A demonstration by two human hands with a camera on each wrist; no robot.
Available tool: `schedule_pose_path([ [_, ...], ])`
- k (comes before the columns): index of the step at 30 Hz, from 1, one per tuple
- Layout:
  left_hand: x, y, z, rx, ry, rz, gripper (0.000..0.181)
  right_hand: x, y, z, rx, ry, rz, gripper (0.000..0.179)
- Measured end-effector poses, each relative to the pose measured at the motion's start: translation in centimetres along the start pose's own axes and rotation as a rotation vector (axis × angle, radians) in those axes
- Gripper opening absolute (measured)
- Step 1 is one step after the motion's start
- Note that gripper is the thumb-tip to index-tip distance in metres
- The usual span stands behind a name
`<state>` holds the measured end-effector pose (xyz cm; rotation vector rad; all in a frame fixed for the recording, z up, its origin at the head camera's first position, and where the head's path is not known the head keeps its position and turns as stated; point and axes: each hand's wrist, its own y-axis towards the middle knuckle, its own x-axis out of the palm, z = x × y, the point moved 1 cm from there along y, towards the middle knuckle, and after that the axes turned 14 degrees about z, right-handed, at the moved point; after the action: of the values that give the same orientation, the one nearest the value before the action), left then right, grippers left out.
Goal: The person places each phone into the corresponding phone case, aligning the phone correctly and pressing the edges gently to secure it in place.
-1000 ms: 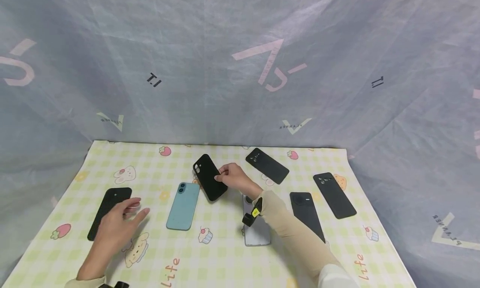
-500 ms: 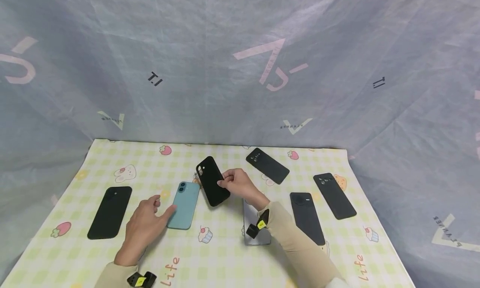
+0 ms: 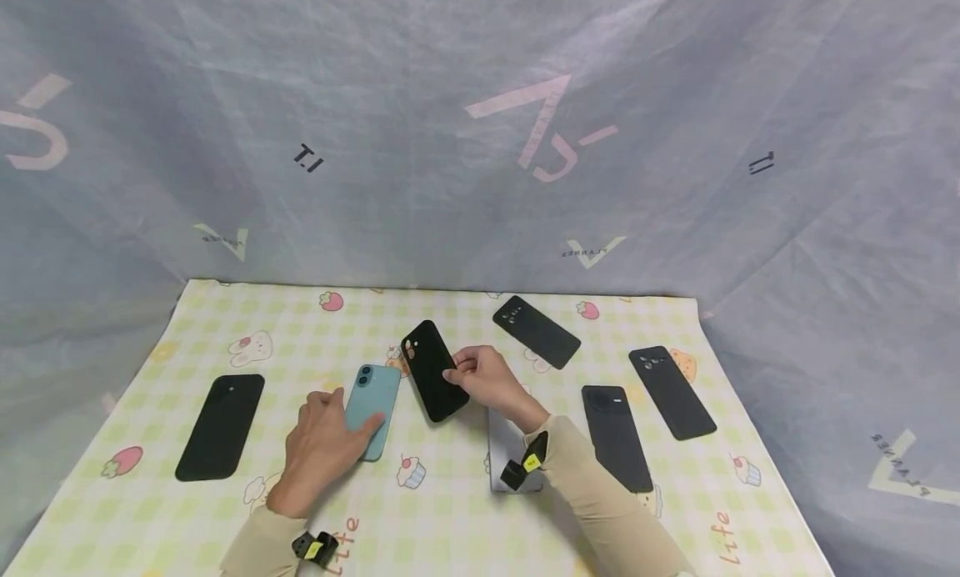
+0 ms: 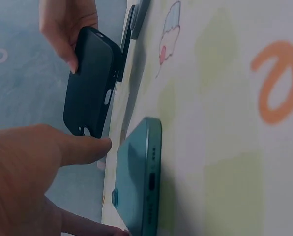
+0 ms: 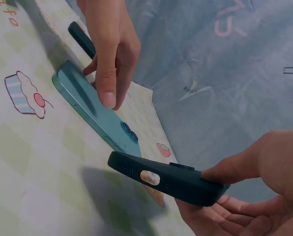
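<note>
My right hand (image 3: 487, 381) pinches a black phone case (image 3: 433, 368) by its right edge, thumb on one face and fingers behind. In the right wrist view the case (image 5: 161, 177) is held clear of the cloth, its port cutout towards the camera. My left hand (image 3: 322, 439) is over a teal phone (image 3: 372, 393) lying back up, its camera end away from me. Its thumb reaches across above the phone (image 4: 139, 172) while the other fingers are near the left edge. Part of the phone is hidden under this hand.
At the left lies a dark phone or case (image 3: 220, 427). A silver-grey phone (image 3: 504, 444) is partly covered by my right forearm. Farther right are a dark phone (image 3: 617, 435) and two black cases, one at the back (image 3: 536, 333) and one at the right (image 3: 672, 393). A grey curtain (image 3: 480, 185) hangs behind.
My left hand has moved right, from beside the dark phone or case to above the teal phone. My right hand has brought the black phone case slightly right and nearer, still pinched.
</note>
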<state>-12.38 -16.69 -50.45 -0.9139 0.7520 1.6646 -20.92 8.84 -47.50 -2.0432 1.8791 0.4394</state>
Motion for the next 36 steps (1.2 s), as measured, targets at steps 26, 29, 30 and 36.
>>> schedule_pose_path([
  [26,0.6,0.6,1.3,0.017,0.048,0.043,0.090,-0.3,0.0,0.4,0.003,-0.020,0.032,0.017],
  [29,0.7,0.8,1.0,-0.002,0.019,0.032,0.091,-0.4,0.0,0.4,0.016,-0.024,0.039,0.017],
  [30,0.7,0.9,0.9,-0.005,0.012,0.029,0.091,-0.4,0.0,0.4,0.020,-0.025,0.042,0.016],
  [36,0.5,1.6,0.5,0.004,-0.007,0.005,0.091,-0.5,-0.1,0.2,0.028,-0.022,0.049,0.016],
])
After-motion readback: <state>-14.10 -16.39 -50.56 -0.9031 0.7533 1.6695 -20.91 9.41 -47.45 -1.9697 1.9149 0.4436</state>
